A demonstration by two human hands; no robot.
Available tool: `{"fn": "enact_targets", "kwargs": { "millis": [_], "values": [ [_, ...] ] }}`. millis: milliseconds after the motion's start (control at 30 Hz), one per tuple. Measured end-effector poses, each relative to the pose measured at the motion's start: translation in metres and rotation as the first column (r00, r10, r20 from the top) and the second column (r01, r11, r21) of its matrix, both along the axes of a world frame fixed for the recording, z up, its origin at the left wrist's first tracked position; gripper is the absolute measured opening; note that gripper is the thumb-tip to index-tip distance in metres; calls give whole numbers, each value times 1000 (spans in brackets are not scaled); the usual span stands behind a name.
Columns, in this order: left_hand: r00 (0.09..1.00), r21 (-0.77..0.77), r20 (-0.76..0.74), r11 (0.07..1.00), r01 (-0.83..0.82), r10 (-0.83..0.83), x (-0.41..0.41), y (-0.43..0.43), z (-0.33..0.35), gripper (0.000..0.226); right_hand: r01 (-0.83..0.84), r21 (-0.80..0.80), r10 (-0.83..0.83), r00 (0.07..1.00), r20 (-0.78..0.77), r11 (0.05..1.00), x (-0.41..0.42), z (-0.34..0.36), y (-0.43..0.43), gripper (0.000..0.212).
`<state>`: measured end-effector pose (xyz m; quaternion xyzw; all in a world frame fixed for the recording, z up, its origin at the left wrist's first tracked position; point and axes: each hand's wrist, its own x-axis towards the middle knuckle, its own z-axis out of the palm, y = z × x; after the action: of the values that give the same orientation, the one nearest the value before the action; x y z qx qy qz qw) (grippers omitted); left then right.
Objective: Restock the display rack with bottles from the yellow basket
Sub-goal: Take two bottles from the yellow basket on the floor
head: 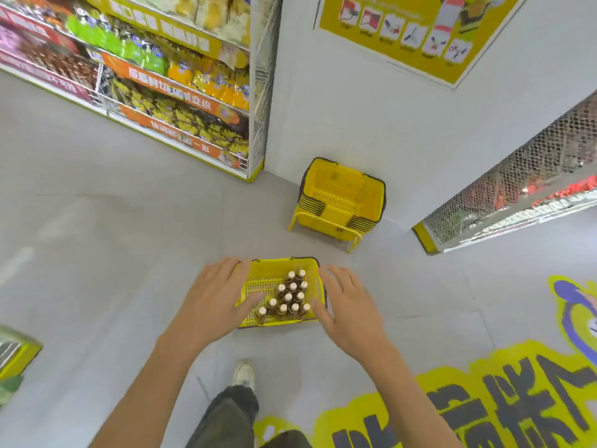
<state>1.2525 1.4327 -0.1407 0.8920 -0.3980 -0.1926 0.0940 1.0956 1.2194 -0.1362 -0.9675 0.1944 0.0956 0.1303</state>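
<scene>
as set down on the pale grey floor, yellow plastic mesh basket: low, just ahead of a white shoe; probably parked there for an easy reach from both sides.
small brown bottles with pale caps: upright, packed together in the basket's right half; left half bare mesh.
left hand: over the left rim, likely placed to take that side.
right hand: beside the right rim, likely for a balanced lift.
grip, left: fingers straight and spread, holding nothing; contact with the rim unclear.
grip, right: fingers apart, empty; touching the rim or just off it, cannot tell.
stack of empty yellow baskets: by the white wall, well apart.
snack shelving, wire-mesh rack: far left and far right; target for the bottles not evident.
</scene>
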Motion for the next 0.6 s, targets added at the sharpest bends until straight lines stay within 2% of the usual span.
{"fn": "enact_targets", "kwargs": {
  "millis": [200,333,467,600],
  "values": [
    [990,138,-59,983,-120,129,22,-17,-48,106,-52,94,56,997,-45,994,42,-62,-37,66],
    [970,188,-114,963,-192,216,21,-32,-87,120,-118,122,131,986,-105,985,58,-115,-67,65],
    [940,188,-133,939,-288,315,12,-61,-141,98,-187,148,203,974,-104,971,77,-177,-105,62],
    [920,210,-179,927,-312,350,0,-86,-213,81,-223,162,247,958,-146,961,88,-245,-134,60]
  ]
}}
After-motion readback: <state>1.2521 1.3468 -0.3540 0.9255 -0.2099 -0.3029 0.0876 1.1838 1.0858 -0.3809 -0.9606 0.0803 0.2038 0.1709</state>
